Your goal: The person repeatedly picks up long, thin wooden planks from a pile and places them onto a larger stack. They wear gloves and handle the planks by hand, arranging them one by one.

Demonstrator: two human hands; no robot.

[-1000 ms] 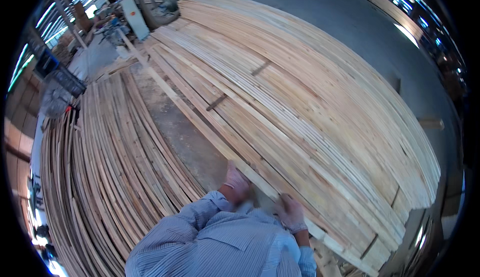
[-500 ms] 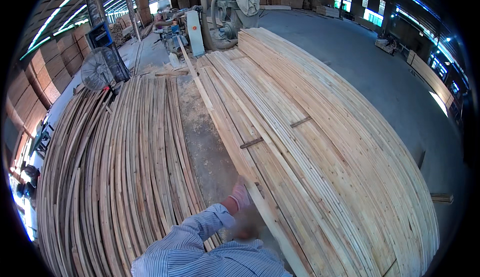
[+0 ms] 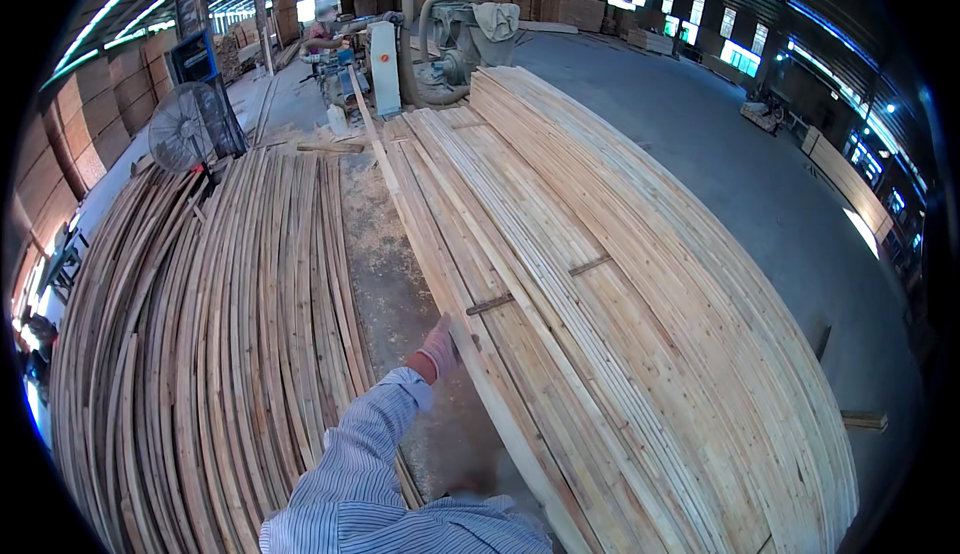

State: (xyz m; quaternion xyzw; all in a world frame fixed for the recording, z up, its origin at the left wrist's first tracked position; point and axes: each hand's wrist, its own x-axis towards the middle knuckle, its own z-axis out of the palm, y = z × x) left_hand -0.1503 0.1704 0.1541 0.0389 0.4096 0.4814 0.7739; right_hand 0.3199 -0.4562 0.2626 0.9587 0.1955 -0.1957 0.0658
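Observation:
My left hand (image 3: 440, 344), in a pale pinkish glove, is closed on the left edge of a long, narrow wooden plank (image 3: 500, 419). The plank runs from the lower edge up toward a machine (image 3: 345, 69) at the far end. It lies along the left side of a wide stack of pale planks (image 3: 640, 354). A blue-striped sleeve (image 3: 375, 424) covers my left arm, and more striped cloth spans the bottom. My right hand does not show.
Rough wooden strips (image 3: 230, 324) lie in a broad pile at left. A sawdust-strewn floor gap (image 3: 385, 244) separates the piles. Beyond stand a round fan (image 3: 182, 129), a pale control cabinet (image 3: 384, 64) and a hosed machine (image 3: 455, 49). A person (image 3: 322, 39) is at the far machine.
My left hand and the plank appear farther up and left in the picture, my arm stretched out more. The whole view has shifted slightly left.

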